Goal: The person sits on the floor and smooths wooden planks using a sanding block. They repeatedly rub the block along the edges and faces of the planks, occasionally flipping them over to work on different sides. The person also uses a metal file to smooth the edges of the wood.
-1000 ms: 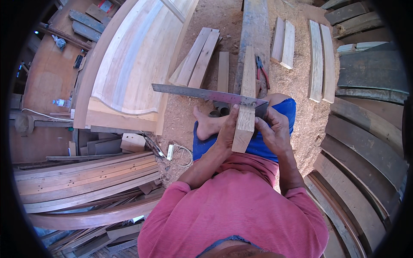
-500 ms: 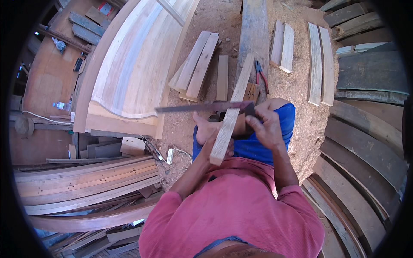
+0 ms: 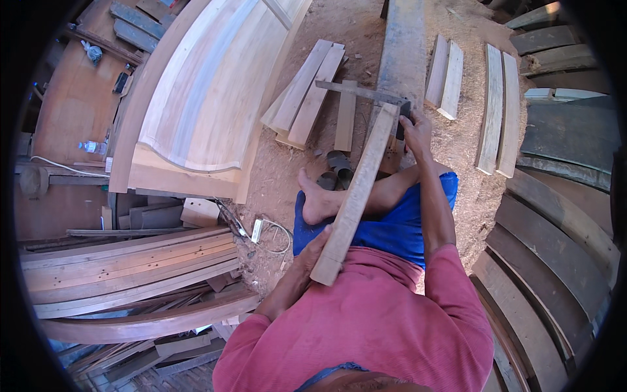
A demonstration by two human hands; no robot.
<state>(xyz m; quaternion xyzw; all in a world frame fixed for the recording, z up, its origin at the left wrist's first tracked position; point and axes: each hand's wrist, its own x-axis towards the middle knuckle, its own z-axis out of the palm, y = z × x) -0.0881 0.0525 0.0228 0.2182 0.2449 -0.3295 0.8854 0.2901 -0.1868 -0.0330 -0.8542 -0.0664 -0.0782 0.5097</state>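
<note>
We hold a wooden slat with our left hand at its near end; our right hand presses a metal square against its far end.

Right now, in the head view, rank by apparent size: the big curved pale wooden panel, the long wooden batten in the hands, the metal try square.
1. Curved pale wooden panel
2. Long wooden batten, though nearness to the camera enlarges it
3. Metal try square, part hidden by the batten
</note>
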